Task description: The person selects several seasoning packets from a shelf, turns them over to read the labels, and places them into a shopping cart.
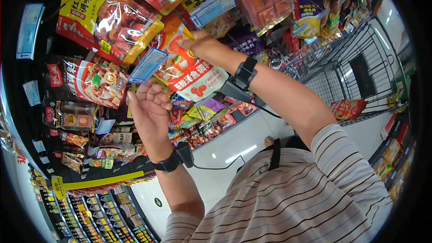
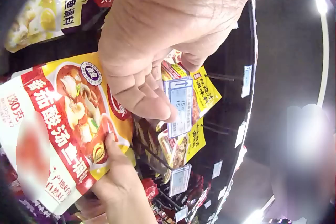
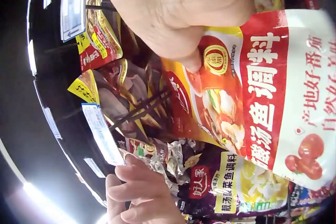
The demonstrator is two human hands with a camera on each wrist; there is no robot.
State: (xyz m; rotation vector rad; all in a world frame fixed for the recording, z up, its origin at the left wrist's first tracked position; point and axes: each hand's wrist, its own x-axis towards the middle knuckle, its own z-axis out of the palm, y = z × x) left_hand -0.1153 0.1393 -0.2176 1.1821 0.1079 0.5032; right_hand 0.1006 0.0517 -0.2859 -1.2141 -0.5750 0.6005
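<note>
My right hand (image 1: pixel 202 47) grips the upper edge of a yellow, red and white seasoning pouch (image 1: pixel 198 81), thumb on its printed front. The pouch shows fish soup and tomatoes and hangs tilted in front of the rack; in the left wrist view the whole pouch front (image 2: pixel 58 134) faces out. My left hand (image 1: pixel 150 112) is lifted with fingers loosely curled and thumb apart from them. Its fingertips come right up to a blue-and-white price tag (image 1: pixel 148 65), which they overlap in the left wrist view. In the right wrist view, black hooks (image 3: pixel 139 111) run behind the pouch.
Seasoning pouches (image 1: pixel 110 22) hang on hooks around both hands, with further price tags (image 1: pixel 213 8) at the hook ends. To the right stands a wire shopping cart (image 1: pixel 351 72) holding a red packet (image 1: pixel 348 109). Shelves of bottles (image 1: pixel 90 216) stand at the lower left.
</note>
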